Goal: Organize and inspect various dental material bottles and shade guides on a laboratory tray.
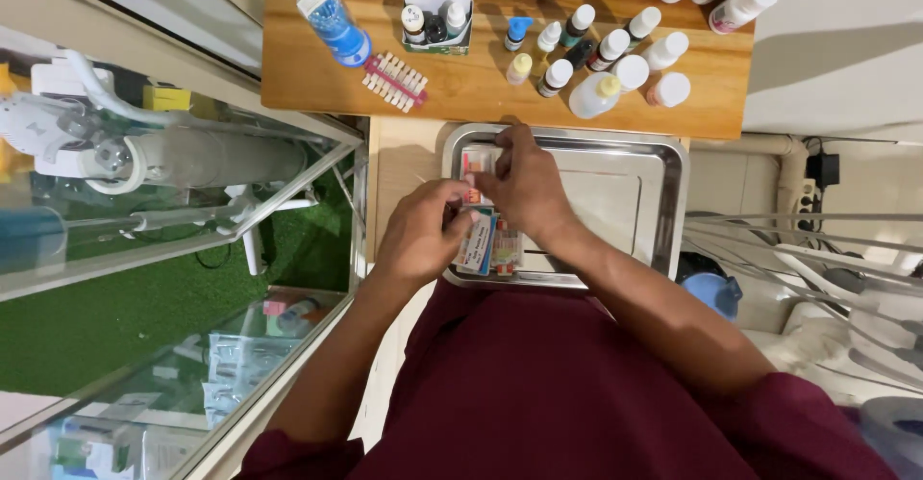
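Note:
A shiny steel tray (pixel 654 167) lies on a low surface in front of me. At its left side sit several small flat packets (pixel 490 244), white, blue and red. My left hand (pixel 423 230) rests at the tray's left rim, its fingers curled on a small orange and white item (pixel 472 194). My right hand (pixel 524 182) reaches over the same spot, fingertips meeting the left hand's on that item. Another small packet (pixel 474 161) lies in the tray's far left corner, just beyond my fingers.
A wooden shelf (pixel 317 76) beyond the tray carries many small bottles (pixel 596 52), a blue applicator tube (pixel 332 18), a shade strip (pixel 396 81) and a small box of vials (pixel 437 23). A glass cabinet (pixel 173 249) stands left, tubing (pixel 798 249) right.

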